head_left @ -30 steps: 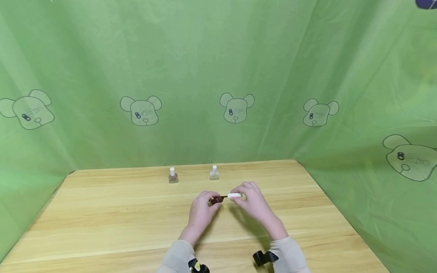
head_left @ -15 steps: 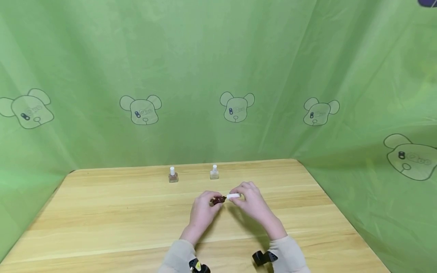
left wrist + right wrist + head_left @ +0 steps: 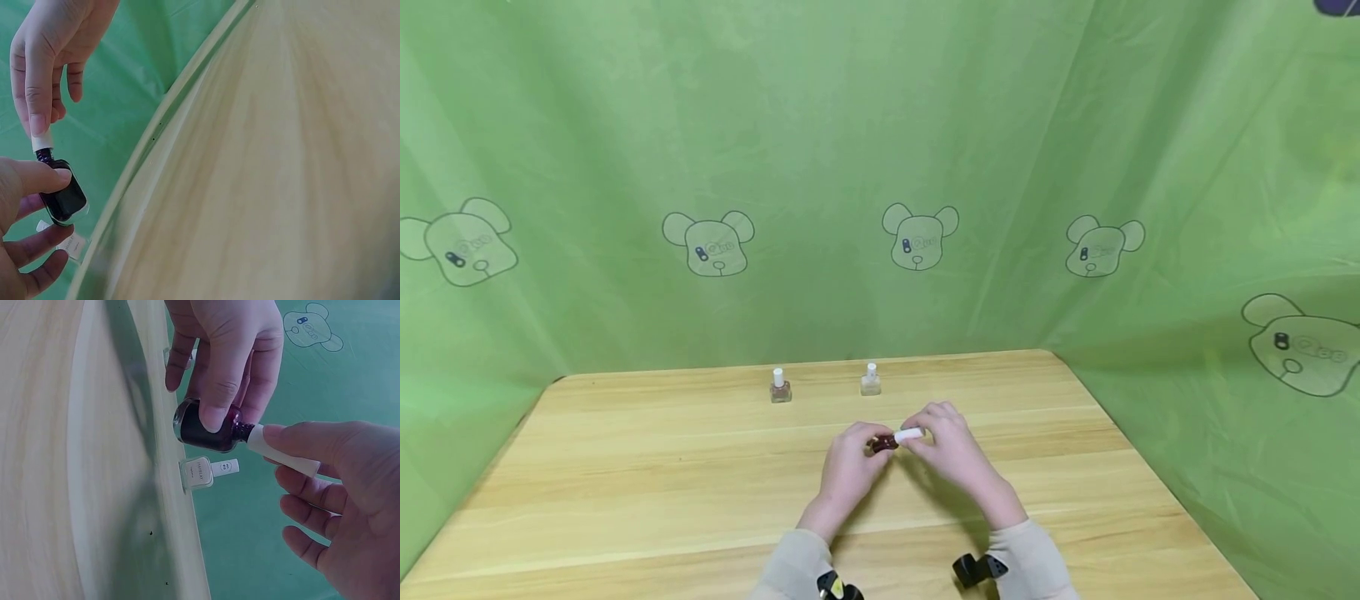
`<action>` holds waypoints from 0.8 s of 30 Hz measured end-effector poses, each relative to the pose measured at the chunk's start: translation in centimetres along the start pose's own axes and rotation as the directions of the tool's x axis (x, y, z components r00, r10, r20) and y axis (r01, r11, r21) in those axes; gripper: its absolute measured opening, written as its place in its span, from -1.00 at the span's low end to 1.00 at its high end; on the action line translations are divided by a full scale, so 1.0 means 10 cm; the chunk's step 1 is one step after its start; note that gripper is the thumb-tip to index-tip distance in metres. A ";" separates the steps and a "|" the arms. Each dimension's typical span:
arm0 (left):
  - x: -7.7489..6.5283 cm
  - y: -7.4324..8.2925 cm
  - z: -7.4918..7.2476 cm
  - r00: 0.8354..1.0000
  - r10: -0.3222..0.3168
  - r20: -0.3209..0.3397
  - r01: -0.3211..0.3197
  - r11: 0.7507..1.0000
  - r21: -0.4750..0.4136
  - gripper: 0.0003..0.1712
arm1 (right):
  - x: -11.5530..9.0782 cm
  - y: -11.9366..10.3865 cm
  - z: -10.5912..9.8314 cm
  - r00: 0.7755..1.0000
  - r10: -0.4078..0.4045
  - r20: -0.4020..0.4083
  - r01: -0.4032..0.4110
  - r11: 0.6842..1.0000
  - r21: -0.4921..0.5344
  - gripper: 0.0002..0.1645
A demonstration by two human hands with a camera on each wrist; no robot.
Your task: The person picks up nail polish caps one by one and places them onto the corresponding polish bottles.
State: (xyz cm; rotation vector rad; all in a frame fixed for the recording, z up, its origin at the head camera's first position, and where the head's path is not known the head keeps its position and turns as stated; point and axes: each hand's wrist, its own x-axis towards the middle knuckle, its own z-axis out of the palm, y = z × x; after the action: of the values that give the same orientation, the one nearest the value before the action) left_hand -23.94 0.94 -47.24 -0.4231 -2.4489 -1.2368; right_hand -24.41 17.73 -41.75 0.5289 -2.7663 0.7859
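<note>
Above the table's middle, my left hand [image 3: 847, 467] pinches a dark red nail polish bottle [image 3: 203, 428] between thumb and fingers, tilted on its side. My right hand [image 3: 953, 446] grips the white cap [image 3: 281, 452] by thumb and forefinger. The cap meets the bottle's neck in line with it, and a bit of dark thread [image 3: 242, 430] shows between them in the right wrist view. In the left wrist view the same bottle [image 3: 64, 197] sits under my left thumb. The brush is hidden from sight.
Two more white-capped nail polish bottles stand upright towards the table's back: a brownish-pink one [image 3: 781, 391] on the left and a clear one [image 3: 870, 385] on the right. The wooden table [image 3: 647, 492] ends at a green curtain [image 3: 820, 125] with bear-face prints.
A second ago the dark brush stem showed between cap and bottle. The two have come together: the right hand moved slightly left, the left hand slightly right, and the stem is inside.
</note>
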 end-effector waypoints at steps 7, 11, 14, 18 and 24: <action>0.00 0.01 0.02 1.000 0.023 -0.006 -0.023 1.000 0.018 -0.71 | 0.00 0.01 0.02 1.000 -0.026 -0.001 0.026 1.000 -0.013 -0.79; -0.01 0.01 0.02 1.000 0.029 0.005 -0.029 0.999 0.041 -0.72 | 0.00 0.00 0.02 1.000 -0.024 0.010 0.024 0.999 -0.022 -0.81; -0.02 0.01 0.02 0.999 0.033 0.008 -0.033 0.998 0.057 -0.73 | 0.00 0.00 0.03 1.000 -0.021 0.014 0.022 0.999 -0.031 -0.82; -0.02 0.00 0.03 1.000 0.014 0.011 -0.014 1.000 0.012 -0.73 | -0.01 0.01 0.05 1.000 -0.024 0.006 0.025 0.999 -0.040 -0.75; 0.01 -0.05 0.04 0.990 -0.123 0.066 0.136 0.956 -0.260 -0.70 | 0.01 0.06 0.05 1.000 0.031 -0.003 -0.030 0.993 0.114 -0.34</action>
State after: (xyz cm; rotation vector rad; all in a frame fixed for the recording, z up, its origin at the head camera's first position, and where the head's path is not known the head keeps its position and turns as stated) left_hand -24.36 0.98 -47.79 -0.3713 -2.3913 -1.6374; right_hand -24.76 17.87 -42.45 0.5059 -2.7434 0.9552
